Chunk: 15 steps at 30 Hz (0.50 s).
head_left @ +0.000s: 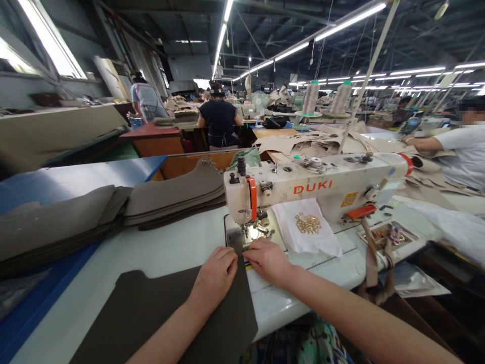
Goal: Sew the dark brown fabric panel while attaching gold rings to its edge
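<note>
A dark olive-brown sheet panel [151, 308] lies flat on the sewing machine table, its narrow upper end by the needle. My left hand [216, 270] rests on that end, fingers curled and closed at its edge. Close beside it, my right hand [267, 260] is closed in a pinch just in front of the presser foot; what sits between its fingertips is hidden. The white sewing machine [284, 189] marked DUKI stands over both hands, a lamp lighting its needle area. Right of the needle, small gold-coloured metal pieces [307, 223] are heaped on a white cloth [326, 245].
Stacks of dark cut panels [174, 194] lie at left, partly over a blue-edged surface [87, 253]. At right are a recessed tray [394, 235] of small parts and hanging straps [371, 263]. Thread cones [310, 98] stand behind. A person in white [462, 156] works at right; others sit ahead.
</note>
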{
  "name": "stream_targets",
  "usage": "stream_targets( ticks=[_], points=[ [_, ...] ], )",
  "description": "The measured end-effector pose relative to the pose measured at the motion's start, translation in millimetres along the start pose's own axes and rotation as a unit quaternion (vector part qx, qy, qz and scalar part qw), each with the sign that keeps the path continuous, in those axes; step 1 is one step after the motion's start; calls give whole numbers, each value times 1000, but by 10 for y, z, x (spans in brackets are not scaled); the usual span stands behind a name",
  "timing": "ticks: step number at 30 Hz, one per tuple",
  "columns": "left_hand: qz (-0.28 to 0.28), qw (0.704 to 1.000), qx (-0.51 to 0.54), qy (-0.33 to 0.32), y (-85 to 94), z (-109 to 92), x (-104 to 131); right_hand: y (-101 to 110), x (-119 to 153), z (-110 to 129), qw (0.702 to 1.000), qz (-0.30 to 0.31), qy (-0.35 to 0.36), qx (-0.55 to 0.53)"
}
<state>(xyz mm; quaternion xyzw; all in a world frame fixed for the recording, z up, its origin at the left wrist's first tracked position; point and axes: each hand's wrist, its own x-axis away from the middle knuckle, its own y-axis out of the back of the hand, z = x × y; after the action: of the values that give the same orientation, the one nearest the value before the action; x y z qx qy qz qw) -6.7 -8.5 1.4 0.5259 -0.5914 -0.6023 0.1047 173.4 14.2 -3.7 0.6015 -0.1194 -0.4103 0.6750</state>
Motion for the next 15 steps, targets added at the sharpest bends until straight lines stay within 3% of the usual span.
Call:
stream_targets(
  ticks=[5,15],
  points=[
    [-15,1000,12,10,-26,28,13,17,-7,27,999,11,23,35],
    [8,1000,-6,-8,-17,-6,-17,18,-5,12,999,12,34,29]
  ],
)
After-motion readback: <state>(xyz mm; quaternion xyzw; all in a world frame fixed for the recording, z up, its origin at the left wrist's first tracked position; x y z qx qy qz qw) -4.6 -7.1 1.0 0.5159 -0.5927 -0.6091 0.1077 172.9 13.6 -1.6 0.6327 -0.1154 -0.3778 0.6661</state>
